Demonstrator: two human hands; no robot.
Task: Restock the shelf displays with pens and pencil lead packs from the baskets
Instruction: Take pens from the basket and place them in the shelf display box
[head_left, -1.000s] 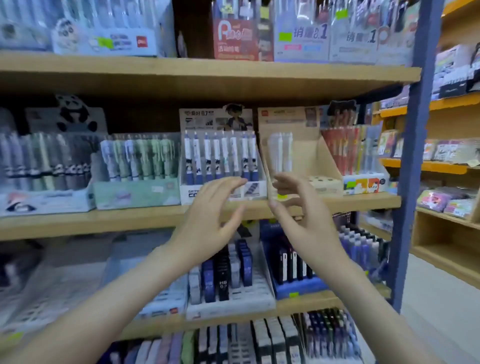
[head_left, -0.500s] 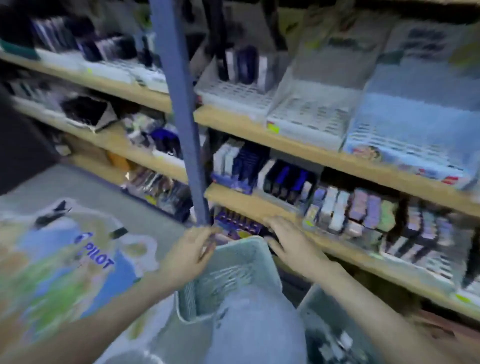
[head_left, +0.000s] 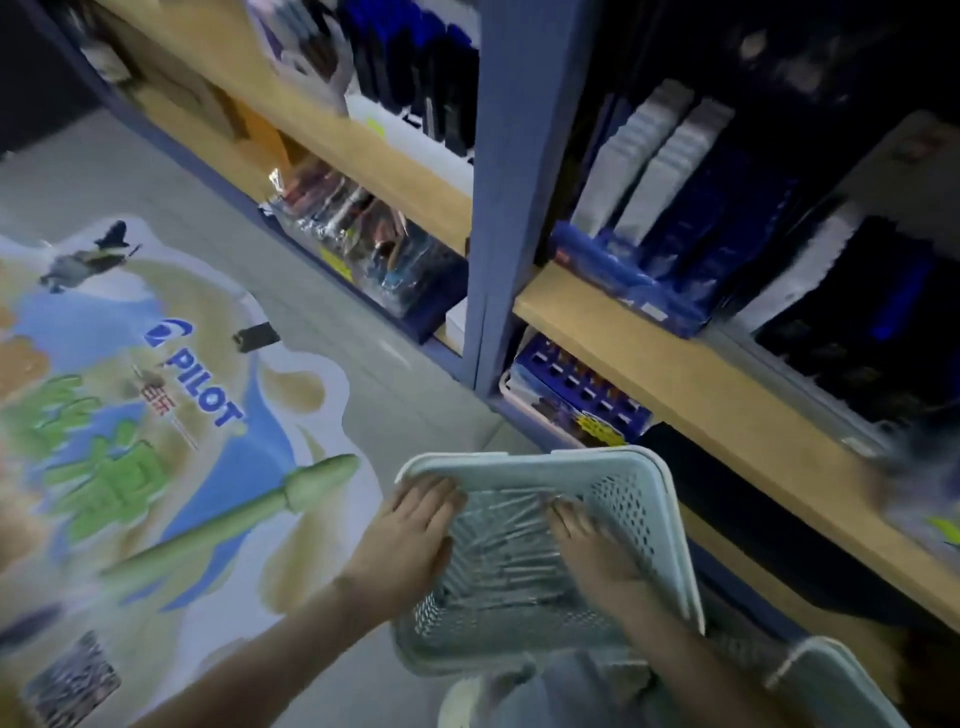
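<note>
Since half a second ago the head has tipped further down, so the floor fills the left of the view, and both hands have gone from the basket's rim down inside it. The shelf unit (head_left: 727, 374) runs along the right, its wooden boards carried by a blue post (head_left: 519, 182), with dark and grey packs standing in rows above and a blue display tray (head_left: 587, 400) on the lowest level. A large Pilot floor sticker (head_left: 156, 415) covers the tiles on the left. The pale green basket (head_left: 519, 460) sits low in the middle, just in front of the bottom shelf, and a second basket (head_left: 841, 675) shows at the lower right corner. The left hand (head_left: 413, 535) lies at the basket's left wall, the right hand (head_left: 592, 545) further in, fingers bent down onto the pens (head_left: 498, 551) wrapped in clear film on the basket's floor. Blur hides whether either hand has closed on anything.
</note>
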